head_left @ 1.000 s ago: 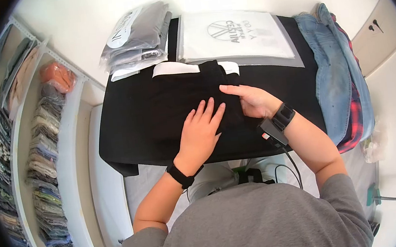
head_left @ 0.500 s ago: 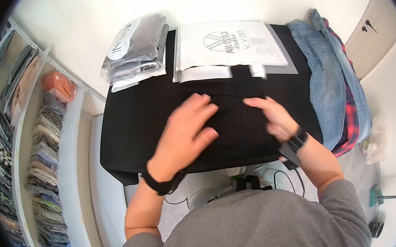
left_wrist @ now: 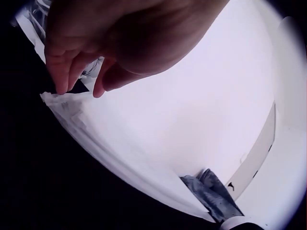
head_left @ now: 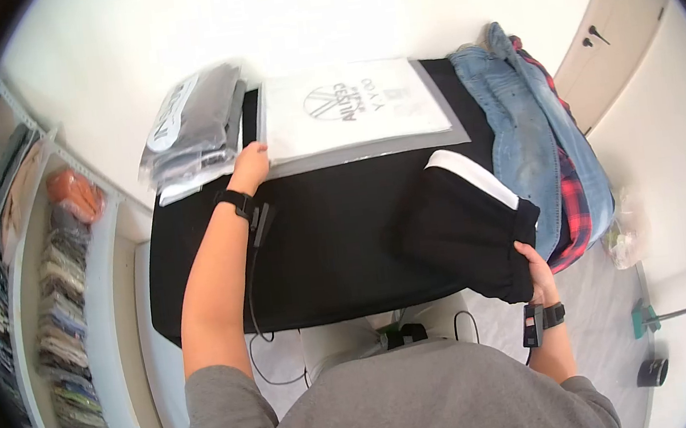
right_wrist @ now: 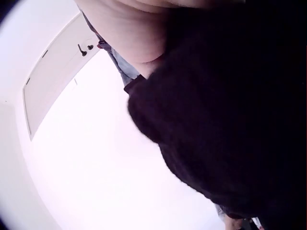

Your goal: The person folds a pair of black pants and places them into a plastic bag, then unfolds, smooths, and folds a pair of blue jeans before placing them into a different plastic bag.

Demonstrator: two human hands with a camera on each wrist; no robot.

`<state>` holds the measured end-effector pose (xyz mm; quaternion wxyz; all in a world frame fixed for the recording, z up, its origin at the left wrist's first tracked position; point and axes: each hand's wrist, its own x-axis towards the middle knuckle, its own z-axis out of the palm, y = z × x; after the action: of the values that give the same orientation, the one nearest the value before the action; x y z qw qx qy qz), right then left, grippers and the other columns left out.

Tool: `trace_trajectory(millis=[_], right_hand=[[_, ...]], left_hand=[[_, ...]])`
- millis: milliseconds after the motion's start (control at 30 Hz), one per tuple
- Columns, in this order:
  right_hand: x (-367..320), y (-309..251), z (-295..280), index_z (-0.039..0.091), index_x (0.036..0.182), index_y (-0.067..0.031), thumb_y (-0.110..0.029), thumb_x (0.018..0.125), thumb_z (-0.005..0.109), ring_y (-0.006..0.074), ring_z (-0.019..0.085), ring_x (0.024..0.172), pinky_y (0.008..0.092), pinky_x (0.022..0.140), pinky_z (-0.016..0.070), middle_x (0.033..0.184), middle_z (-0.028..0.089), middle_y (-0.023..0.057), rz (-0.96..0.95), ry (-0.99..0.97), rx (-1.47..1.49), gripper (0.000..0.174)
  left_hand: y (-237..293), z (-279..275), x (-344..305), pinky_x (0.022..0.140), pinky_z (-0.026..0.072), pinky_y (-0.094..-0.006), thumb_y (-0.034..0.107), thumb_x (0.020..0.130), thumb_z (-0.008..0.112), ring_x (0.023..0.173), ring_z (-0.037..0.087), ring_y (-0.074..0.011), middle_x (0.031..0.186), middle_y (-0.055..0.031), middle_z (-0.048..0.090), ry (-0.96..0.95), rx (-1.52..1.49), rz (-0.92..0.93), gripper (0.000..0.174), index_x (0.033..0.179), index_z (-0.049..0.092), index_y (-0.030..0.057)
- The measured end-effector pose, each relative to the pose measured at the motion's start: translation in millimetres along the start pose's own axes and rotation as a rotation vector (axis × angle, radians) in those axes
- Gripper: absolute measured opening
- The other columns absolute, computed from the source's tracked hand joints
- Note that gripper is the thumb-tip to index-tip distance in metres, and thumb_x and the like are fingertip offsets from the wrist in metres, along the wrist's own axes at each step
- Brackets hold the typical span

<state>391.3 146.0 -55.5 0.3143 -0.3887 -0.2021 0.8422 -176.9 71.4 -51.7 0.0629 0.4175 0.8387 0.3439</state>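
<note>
"Where is the black garment (head_left: 462, 231) held?"
"Over the right side of the table (head_left: 322, 250), gripped at one edge by the right hand (head_left: 541, 281); the jeans (head_left: 518, 133) are partly blocked by it."
"And the left hand (head_left: 250, 169)?"
"Its bent fingers are set at the near-left corner of the bags (head_left: 366, 111), hemmed in by the grey packs (head_left: 199, 116). Whether anything is pinched cannot be told."

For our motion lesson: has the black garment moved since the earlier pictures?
Yes, rightward, towards the jeans: before, a gap separated them; now the garment, in the right hand, overlaps them in view.
</note>
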Motion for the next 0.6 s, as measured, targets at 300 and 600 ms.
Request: trace_trajectory(millis=[300,600], right_hand=[[3.3,-0.1,-3.3,0.052,0.119,0.0062,-0.015,0.085,0.062,0.0306,0.065,0.092,0.0426,0.081,0.0556,0.109,0.063,0.0201,-0.044,-0.012,-0.023,0.041],[-4.9,-3.1,15.5,0.053,0.118,0.0061,-0.015,0.085,0.062,0.0299,0.065,0.092,0.0411,0.083,0.0548,0.109,0.063,0.0197,-0.085,-0.043,0.033,0.040]], left_hand=[[25.6,2.9,-4.4,0.080,0.0486,-0.0419,0.013,0.079,0.058,0.089,0.062,-0.0352,0.089,-0.0198,0.066,0.124,0.214,-0.001,0.016,0.086,0.067,0.0009],[84.5,11.0,-37.6,0.070,0.0538,-0.0382,0.012,0.076,0.056,0.074,0.067,-0.0338,0.081,-0.0270,0.065,-0.270,0.264,-0.058,0.021,0.075,0.063,-0.0073]])
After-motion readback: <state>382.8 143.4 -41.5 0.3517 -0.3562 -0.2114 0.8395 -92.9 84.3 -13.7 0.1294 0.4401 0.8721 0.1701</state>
